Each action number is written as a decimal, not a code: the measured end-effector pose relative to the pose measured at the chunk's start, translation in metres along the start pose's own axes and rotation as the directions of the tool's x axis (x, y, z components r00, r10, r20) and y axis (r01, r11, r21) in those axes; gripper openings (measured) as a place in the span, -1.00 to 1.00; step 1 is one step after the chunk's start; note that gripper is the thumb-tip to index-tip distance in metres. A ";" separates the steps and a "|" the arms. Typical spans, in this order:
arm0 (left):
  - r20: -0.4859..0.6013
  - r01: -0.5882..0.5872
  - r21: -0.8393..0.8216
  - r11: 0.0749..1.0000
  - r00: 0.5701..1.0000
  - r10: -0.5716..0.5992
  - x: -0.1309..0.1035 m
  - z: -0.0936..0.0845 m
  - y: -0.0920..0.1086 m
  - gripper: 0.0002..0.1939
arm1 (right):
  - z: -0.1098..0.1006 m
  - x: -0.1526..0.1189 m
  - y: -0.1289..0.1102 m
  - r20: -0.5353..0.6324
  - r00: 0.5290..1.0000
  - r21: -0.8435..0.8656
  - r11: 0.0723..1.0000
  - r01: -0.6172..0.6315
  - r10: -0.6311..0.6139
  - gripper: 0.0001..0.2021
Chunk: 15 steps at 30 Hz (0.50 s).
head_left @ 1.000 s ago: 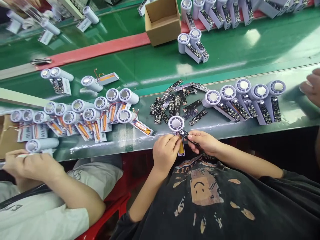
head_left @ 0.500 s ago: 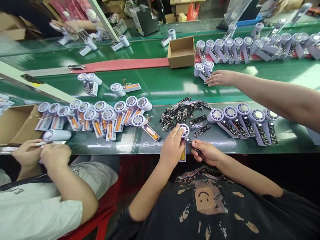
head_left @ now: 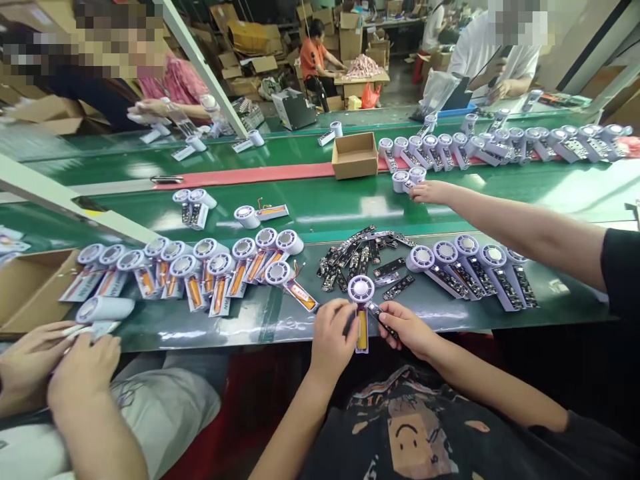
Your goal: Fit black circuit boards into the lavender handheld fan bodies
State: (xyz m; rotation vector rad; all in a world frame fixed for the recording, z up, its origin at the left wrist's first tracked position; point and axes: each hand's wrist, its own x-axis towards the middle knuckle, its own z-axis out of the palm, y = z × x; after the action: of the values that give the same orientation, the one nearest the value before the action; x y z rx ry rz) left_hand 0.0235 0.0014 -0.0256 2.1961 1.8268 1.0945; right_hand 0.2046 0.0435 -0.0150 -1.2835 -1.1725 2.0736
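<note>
A lavender handheld fan [head_left: 361,289] lies at the table's front edge with its handle toward me. The handle is open, and a yellow battery cell [head_left: 362,331] shows inside. My left hand [head_left: 334,339] is closed at the left side of this handle, its fingers bent and partly hiding one another. In my right hand [head_left: 407,328] a narrow black circuit board [head_left: 384,321] is pinched between thumb and fingers, its upper end close under the fan head. Just beyond the fan lies a loose pile of circuit boards [head_left: 357,257].
Fans with boards in their handles [head_left: 445,253] stand to the right; fans with orange cells [head_left: 207,267] stand left. A co-worker's hand [head_left: 425,192] reaches in from the right to two fans. Another co-worker's hands [head_left: 83,363] work at left. A cardboard box [head_left: 355,167] sits farther back.
The view has tipped upward, showing more of the room. My left hand has shifted from the fan's head down beside its handle. The circuit board stays in my right hand.
</note>
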 end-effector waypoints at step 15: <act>0.408 -0.058 0.347 0.936 0.908 -0.095 0.024 -0.016 0.024 -0.82 | -0.004 -0.006 0.008 -0.035 0.992 -0.312 0.944 0.103 -0.120 -0.74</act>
State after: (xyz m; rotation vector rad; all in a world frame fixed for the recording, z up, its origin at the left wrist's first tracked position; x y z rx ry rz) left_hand 0.0350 0.0097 0.0091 2.3460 1.9426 0.2530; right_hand 0.2114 0.0366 -0.0195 -1.3637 -1.5556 1.8132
